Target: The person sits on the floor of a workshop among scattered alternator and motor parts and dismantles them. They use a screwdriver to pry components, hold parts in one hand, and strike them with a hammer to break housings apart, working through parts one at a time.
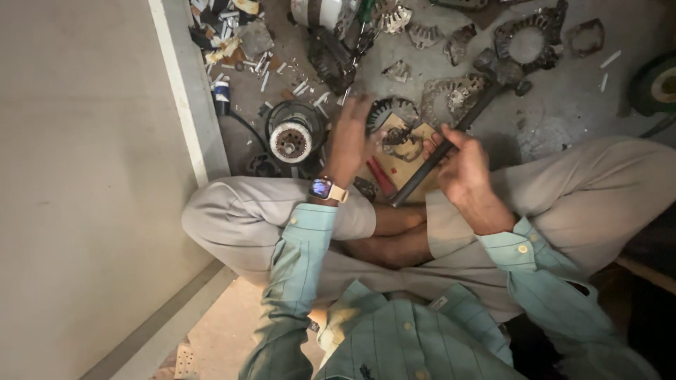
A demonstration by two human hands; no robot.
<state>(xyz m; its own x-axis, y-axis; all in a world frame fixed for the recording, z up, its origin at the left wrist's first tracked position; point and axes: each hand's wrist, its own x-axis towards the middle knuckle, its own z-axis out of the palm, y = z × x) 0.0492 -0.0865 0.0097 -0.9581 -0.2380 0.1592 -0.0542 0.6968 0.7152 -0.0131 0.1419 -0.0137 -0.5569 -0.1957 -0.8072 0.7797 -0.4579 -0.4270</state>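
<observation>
- Head view: a hammer with a long dark handle is seen slanting from the lap up to its heavy head on the concrete floor; the handle is gripped about midway by the right hand, whose fingers are curled closed round it.
- A small block of wood is laid on the floor just in front of the crossed legs, and a rusty metal ring part is rested on it, beside the hammer handle.
- The left hand is held above the block's left edge with fingers spread open; nothing is seen to be grasped by it, and a wristwatch is worn on its wrist.
- A red-handled tool is laid between the left hand and the hammer handle.
- A round motor rotor is stood on the floor to the left of the left hand.
- Broken grey cast-metal housings are scattered across the floor further out, beyond the hammer head.
</observation>
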